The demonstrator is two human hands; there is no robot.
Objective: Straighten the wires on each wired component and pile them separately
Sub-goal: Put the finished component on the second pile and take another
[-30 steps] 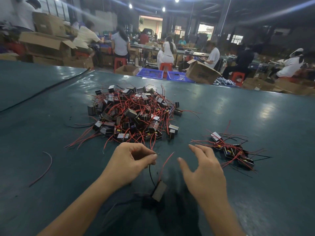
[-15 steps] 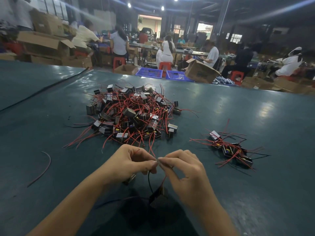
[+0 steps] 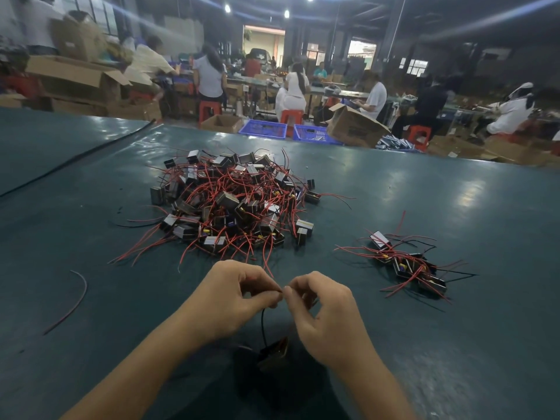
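A big tangled heap of small black wired components (image 3: 233, 204) with red leads lies in the middle of the green table (image 3: 454, 207). A small separate pile of components (image 3: 409, 265) lies at the right. In front of the heap, my left hand (image 3: 233, 301) and my right hand (image 3: 327, 316) meet fingertip to fingertip. Both pinch the end of a black wire (image 3: 263, 325). One dark component (image 3: 274, 353) hangs from that wire between my wrists, just above the table.
A loose red wire (image 3: 71, 304) lies on the table at the left. A black cable (image 3: 78, 159) runs along the far left seam. Beyond the table's far edge are cardboard boxes (image 3: 354, 128), blue crates (image 3: 263, 128) and seated people working.
My right hand, open and apart a second ago, has closed in on the left hand and now pinches the wire with it. The component hangs lower between my wrists.
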